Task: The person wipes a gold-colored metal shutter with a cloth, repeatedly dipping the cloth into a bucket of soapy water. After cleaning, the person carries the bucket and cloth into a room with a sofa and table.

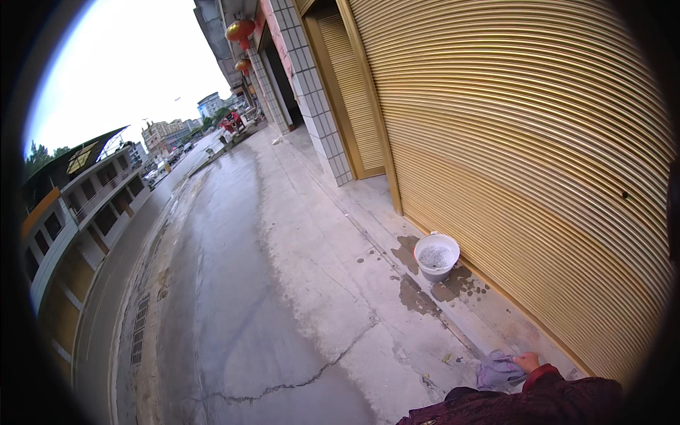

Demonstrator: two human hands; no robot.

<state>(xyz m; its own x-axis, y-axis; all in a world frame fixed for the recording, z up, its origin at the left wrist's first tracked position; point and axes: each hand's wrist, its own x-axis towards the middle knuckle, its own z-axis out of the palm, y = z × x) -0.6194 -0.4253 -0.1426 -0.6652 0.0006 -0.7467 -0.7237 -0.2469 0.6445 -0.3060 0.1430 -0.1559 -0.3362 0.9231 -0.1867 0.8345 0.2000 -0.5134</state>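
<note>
My right hand (527,362), in a dark red sleeve, grips a damp-looking purple-grey cloth (498,370). The bunched cloth hangs low over the concrete, close to the foot of a gold roller shutter (510,159). Farther along the shutter's base a white plastic bucket (436,275) stands upright. Foamy water (436,256) shows inside it. Dark wet patches (417,297) mark the concrete around the bucket. My left hand is out of view.
A narrower gold shutter door (348,90) and a tiled pillar (313,106) stand beyond. Red lanterns (240,31) hang overhead. Wet pavement (234,297) with a long crack (319,374) runs on the left, then a drain grate (140,329) and the road (101,303).
</note>
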